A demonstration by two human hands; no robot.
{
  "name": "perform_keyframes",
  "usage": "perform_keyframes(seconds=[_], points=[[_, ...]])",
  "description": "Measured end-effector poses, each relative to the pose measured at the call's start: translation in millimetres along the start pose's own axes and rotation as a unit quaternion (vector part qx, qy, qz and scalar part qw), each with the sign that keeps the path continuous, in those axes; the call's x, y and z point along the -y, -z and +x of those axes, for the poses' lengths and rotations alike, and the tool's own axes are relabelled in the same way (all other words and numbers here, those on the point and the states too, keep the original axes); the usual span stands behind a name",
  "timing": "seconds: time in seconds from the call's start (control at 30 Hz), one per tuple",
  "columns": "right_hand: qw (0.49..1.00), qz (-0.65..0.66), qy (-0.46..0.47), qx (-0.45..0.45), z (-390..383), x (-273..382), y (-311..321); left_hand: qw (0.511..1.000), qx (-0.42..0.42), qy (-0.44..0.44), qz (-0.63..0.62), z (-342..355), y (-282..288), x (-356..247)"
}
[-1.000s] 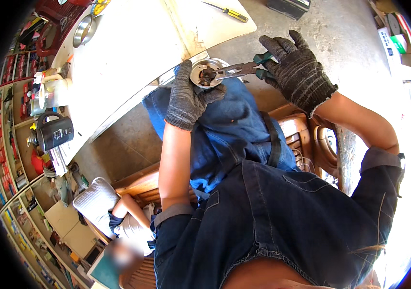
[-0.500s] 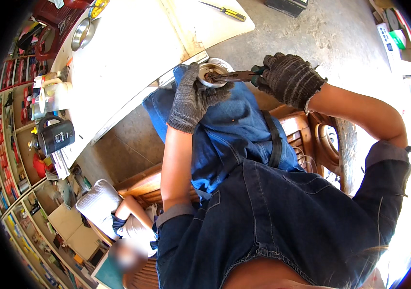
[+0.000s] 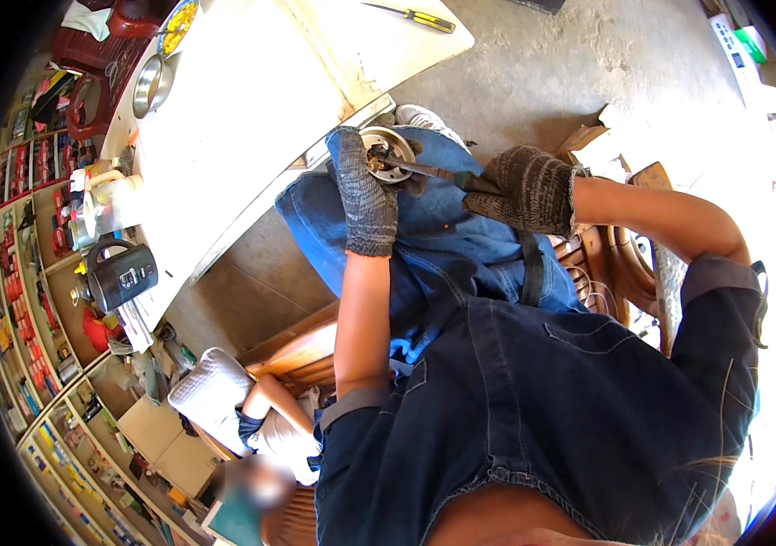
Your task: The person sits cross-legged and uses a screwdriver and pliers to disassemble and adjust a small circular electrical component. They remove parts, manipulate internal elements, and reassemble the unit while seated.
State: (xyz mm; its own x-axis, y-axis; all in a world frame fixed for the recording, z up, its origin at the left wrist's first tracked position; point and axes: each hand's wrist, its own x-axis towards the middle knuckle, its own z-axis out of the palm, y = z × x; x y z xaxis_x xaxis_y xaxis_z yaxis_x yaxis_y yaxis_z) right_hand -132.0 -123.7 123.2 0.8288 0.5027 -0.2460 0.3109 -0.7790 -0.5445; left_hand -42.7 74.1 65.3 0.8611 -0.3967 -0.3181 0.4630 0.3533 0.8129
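Note:
My left hand (image 3: 365, 202), in a grey knitted glove, is closed around a round, cup-shaped metal housing (image 3: 400, 146) held over my lap. Its pale rim faces up, and a dark and copper-coloured mass shows inside. My right hand (image 3: 529, 191), gloved the same way, grips a pair of pliers (image 3: 438, 172) with dark green handles. The jaws reach over the rim into the housing; whether they pinch anything in there cannot be made out. Blue denim (image 3: 443, 218) covers my legs just beneath both hands.
A white table (image 3: 242, 118) stands ahead to the left, carrying a yellow-handled screwdriver (image 3: 431, 20), a metal bowl (image 3: 152, 86) and a black kettle (image 3: 120, 273). Another person (image 3: 283, 414) lies on a wooden bench at lower left. Stocked shelves (image 3: 20, 309) line the far left.
My right hand has shifted left and slightly down, and the pliers' handles appear closer together. The housing has moved slightly left and tilted, showing more of its inside.

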Motion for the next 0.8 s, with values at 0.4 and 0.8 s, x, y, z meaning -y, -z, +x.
perform_keyframes(seconds=[0.4,0.8], points=[[0.592,0.791,-0.131,0.084,-8,7,-40,0.996,0.051,-0.026,-0.071,7,5,0],[0.659,0.752,-0.015,-0.013,-5,5,-80,0.988,-0.076,-0.120,0.064,34,25,28]])
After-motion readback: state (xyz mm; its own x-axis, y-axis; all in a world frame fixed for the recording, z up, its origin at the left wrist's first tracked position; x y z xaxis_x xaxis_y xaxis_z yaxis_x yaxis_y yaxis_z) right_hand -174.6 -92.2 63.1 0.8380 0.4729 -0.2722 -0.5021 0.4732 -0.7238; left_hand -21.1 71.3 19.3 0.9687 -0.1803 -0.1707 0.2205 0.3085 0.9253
